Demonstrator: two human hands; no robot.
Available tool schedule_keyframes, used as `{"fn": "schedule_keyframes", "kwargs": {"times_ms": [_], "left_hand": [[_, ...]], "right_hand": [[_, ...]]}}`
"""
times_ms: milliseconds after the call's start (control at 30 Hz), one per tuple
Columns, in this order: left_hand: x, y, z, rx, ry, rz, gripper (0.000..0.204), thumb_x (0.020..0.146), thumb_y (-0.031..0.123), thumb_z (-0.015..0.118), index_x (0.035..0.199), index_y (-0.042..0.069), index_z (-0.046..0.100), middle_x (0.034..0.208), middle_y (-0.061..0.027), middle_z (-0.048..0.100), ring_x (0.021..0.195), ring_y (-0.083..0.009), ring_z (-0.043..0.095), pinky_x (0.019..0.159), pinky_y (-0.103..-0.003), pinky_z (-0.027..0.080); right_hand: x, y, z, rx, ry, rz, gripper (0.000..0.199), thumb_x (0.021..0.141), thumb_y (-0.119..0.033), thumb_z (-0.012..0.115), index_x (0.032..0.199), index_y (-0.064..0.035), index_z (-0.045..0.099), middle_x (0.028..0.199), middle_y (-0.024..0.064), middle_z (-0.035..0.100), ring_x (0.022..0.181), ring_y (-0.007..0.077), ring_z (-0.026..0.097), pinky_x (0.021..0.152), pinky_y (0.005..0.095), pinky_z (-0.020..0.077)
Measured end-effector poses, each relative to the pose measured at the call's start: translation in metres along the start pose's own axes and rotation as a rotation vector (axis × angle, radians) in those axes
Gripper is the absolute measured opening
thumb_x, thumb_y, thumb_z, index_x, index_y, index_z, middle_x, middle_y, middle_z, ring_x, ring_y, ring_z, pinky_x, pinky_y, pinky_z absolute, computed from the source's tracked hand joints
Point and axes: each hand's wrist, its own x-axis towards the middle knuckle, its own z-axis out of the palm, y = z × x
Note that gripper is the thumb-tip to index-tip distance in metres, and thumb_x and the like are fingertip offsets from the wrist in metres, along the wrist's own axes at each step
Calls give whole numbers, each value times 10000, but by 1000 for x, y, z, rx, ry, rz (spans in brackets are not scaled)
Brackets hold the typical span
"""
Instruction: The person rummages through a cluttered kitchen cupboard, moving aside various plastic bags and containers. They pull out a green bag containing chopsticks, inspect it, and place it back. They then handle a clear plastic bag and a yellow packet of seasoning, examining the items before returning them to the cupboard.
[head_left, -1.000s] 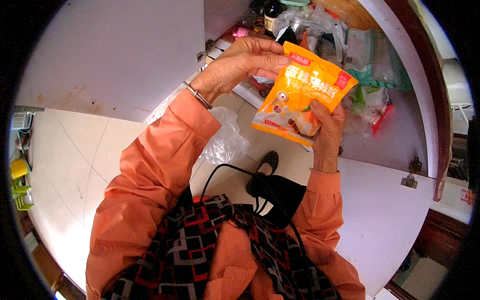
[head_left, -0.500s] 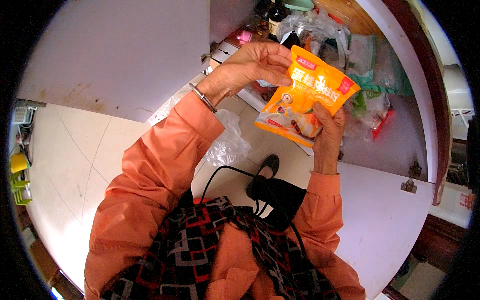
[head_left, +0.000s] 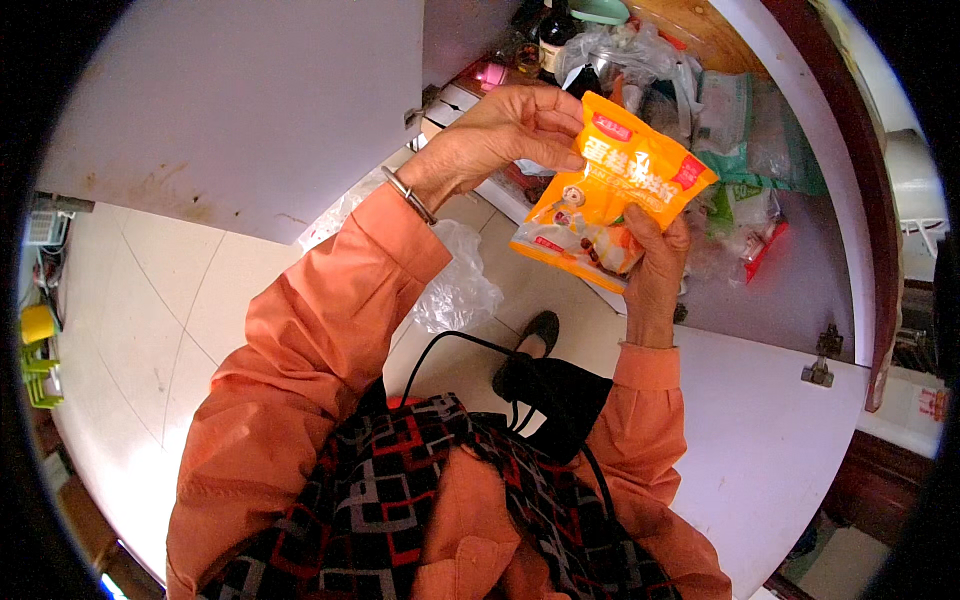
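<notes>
An orange and yellow food packet (head_left: 610, 160) is held up between my two hands, its printed front facing me and tilted. My left hand (head_left: 510, 130) pinches its upper left edge with thumb and fingers. At its lower right, my right hand (head_left: 657, 255) grips it, thumb across the front and the other fingers behind. The packet is in front of an open cupboard, where bagged goods (head_left: 755, 145) and clear plastic bags (head_left: 640, 50) lie crowded together.
Open cupboard doors stand to the left (head_left: 240, 110) and lower right (head_left: 750, 400). Inside are a dark bottle (head_left: 555, 35), a green bowl (head_left: 600, 10) and a red-edged packet (head_left: 765, 252). A crumpled clear bag (head_left: 455, 285) lies on the tiled floor near my shoe (head_left: 540, 330).
Both hands keep the packet in nearly the same place and tilt. Only a very slight shift shows.
</notes>
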Motion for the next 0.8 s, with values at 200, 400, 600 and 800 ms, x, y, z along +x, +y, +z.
{"fn": "schedule_keyframes", "kwargs": {"times_ms": [200, 400, 600, 800], "left_hand": [[-2, 4, 3, -1, 9, -3, 350, 720, -28, 641, 1053, 23, 545, 1002, -49, 613, 919, -118, 580, 828, -230, 461], [1, -3, 0, -8, 15, -9, 347, 721, -23, 637, 1053, 18, 545, 1013, -51, 614, 923, -121, 581, 832, -232, 457], [1, -6, -3, 22, 29, -27, 364, 722, -15, 638, 1071, 13, 540, 1027, -55, 611, 934, -128, 577, 852, -238, 444], [1, -6, -3, 24, 8, -13, 365, 724, -4, 643, 1074, 21, 542, 1030, -53, 611, 940, -126, 575, 853, -235, 442]], "right_hand": [[0, -2, 1, 16, -15, 0, 307, 776, -14, 597, 1079, -3, 542, 1051, 71, 588, 928, 139, 574, 831, 277, 452], [0, -2, 3, 15, 1, 9, 326, 759, -28, 610, 1076, -3, 540, 1042, 72, 593, 925, 147, 576, 823, 279, 451], [2, 1, 2, 26, -5, 1, 316, 768, -21, 615, 1074, -8, 539, 1039, 70, 592, 915, 137, 578, 814, 274, 461], [1, 3, 1, 5, -3, -12, 308, 766, -22, 618, 1064, -9, 545, 1027, 69, 599, 901, 135, 583, 810, 273, 461]]}}
